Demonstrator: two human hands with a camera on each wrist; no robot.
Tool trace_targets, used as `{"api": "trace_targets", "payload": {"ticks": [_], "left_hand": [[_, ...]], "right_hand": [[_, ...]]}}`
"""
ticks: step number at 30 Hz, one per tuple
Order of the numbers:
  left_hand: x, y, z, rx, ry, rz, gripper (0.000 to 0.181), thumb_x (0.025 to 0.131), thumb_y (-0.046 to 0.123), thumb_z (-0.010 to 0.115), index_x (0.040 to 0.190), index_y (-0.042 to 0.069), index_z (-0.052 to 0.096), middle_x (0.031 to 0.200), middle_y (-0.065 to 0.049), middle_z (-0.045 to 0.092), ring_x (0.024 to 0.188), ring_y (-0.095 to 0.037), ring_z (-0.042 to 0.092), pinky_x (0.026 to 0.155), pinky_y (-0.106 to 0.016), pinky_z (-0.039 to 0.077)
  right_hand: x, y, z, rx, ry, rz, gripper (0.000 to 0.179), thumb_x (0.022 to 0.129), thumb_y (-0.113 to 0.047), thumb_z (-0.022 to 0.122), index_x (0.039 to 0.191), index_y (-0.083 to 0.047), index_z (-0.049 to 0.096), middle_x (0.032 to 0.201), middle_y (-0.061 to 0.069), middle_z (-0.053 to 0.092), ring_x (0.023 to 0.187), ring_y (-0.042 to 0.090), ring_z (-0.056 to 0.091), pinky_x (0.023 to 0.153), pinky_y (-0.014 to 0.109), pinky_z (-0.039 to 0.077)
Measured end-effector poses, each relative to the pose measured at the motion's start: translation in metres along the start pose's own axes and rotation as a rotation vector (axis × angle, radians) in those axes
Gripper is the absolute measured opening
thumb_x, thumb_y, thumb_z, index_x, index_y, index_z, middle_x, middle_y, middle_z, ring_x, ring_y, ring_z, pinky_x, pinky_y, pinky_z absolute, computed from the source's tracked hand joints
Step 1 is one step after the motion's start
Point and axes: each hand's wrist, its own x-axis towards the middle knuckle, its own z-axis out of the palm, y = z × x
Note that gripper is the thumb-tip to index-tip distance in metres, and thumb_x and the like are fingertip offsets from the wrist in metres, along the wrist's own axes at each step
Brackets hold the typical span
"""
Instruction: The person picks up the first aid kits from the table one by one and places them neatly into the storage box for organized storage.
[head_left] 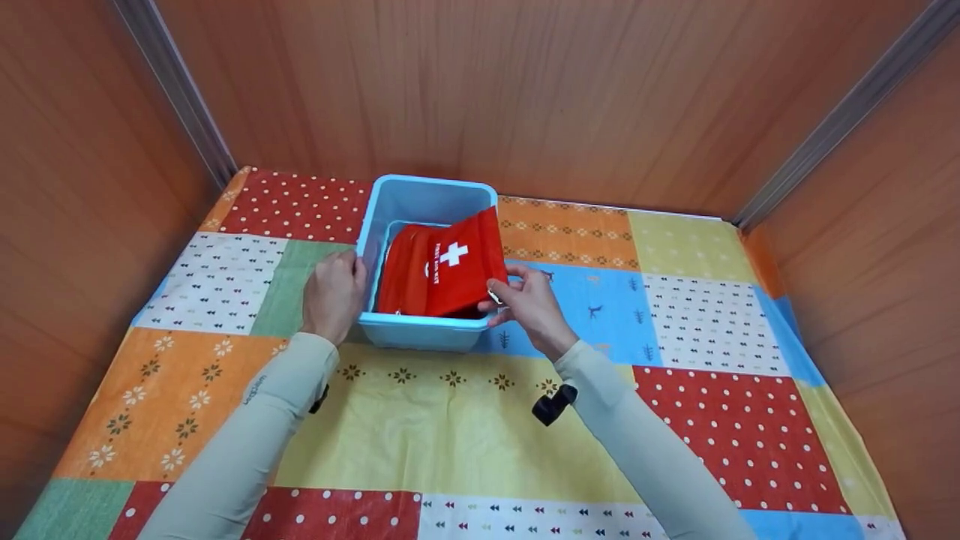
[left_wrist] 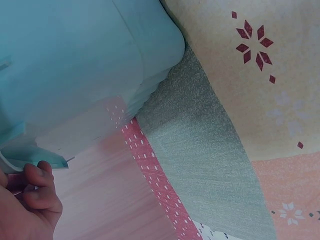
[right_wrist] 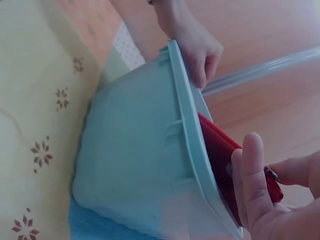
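A light blue plastic bin [head_left: 424, 334] stands on the patterned cloth near the back wall. My left hand [head_left: 335, 294] grips its left rim, fingers curled over the edge; the left wrist view shows the fingertips [left_wrist: 40, 172] under the rim. In my right hand [head_left: 531, 304] a red first aid kit pouch [head_left: 469, 281] with a white cross is pinched at its near right corner, by the metal zipper pull [right_wrist: 272, 173]. That pouch tilts up against the bin's right rim. Beneath it, another red zippered piece [head_left: 397, 274] lies inside the bin, partly hidden.
Wood-grain panels [head_left: 450, 90] enclose the back and both sides, with metal strips [head_left: 184, 90] at the corners. A patchwork-print cloth [head_left: 420, 427] covers the table. Black straps [head_left: 553, 405] are on the wrists.
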Motion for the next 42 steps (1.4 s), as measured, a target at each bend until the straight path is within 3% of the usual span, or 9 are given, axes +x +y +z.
{"api": "trace_targets", "payload": {"ticks": [5,12,26,34,39,42], "left_hand": [[-0.001,0.0,0.0,0.007,0.017,0.02,0.03,0.1,0.026,0.056,0.107,-0.001,0.066,0.088,-0.014,0.063,0.086,-0.028,0.066,0.081,-0.044,0.058],[-0.001,0.0,0.001,0.018,0.025,0.019,0.03,0.1,0.026,0.055,0.106,-0.001,0.066,0.087,-0.014,0.063,0.085,-0.028,0.064,0.081,-0.044,0.058],[0.001,0.003,0.005,0.01,-0.007,0.018,0.031,0.102,0.027,0.052,0.108,-0.001,0.065,0.087,-0.014,0.062,0.086,-0.028,0.065,0.078,-0.043,0.057],[0.002,-0.002,0.007,0.011,0.009,0.036,0.031,0.101,0.027,0.053,0.109,0.0,0.065,0.089,-0.014,0.063,0.087,-0.028,0.065,0.078,-0.044,0.057],[0.001,-0.009,0.006,0.031,0.012,0.031,0.032,0.101,0.027,0.053,0.108,-0.001,0.066,0.092,-0.015,0.061,0.084,-0.029,0.063,0.075,-0.044,0.057],[0.002,-0.013,0.006,0.087,0.009,0.048,0.033,0.099,0.026,0.056,0.112,-0.003,0.064,0.103,-0.017,0.058,0.092,-0.03,0.062,0.081,-0.047,0.057]], "right_hand": [[-0.001,0.003,0.006,-0.073,0.022,-0.016,0.048,0.096,-0.016,0.064,0.138,-0.011,0.042,0.101,0.016,0.071,0.072,0.026,0.073,0.059,0.034,0.059],[-0.003,0.008,0.011,-0.234,0.024,-0.028,0.057,0.095,-0.019,0.065,0.144,-0.016,0.036,0.087,0.013,0.069,0.068,0.025,0.07,0.054,0.031,0.057],[-0.004,0.014,0.001,-0.258,0.111,-0.028,0.043,0.096,-0.014,0.063,0.136,-0.008,0.049,0.099,0.014,0.064,0.076,0.022,0.068,0.058,0.031,0.058],[-0.008,0.023,-0.027,-0.284,0.131,-0.098,0.028,0.094,-0.013,0.062,0.121,-0.006,0.06,0.096,0.012,0.064,0.077,0.022,0.067,0.052,0.03,0.055],[-0.011,0.029,-0.059,-0.361,0.139,-0.11,0.024,0.096,-0.016,0.059,0.118,-0.006,0.063,0.102,0.017,0.066,0.079,0.017,0.065,0.054,0.033,0.056],[-0.013,0.029,-0.083,-0.424,0.153,-0.103,0.026,0.098,-0.019,0.058,0.12,-0.005,0.062,0.104,0.016,0.066,0.086,0.018,0.063,0.058,0.034,0.058]]}}
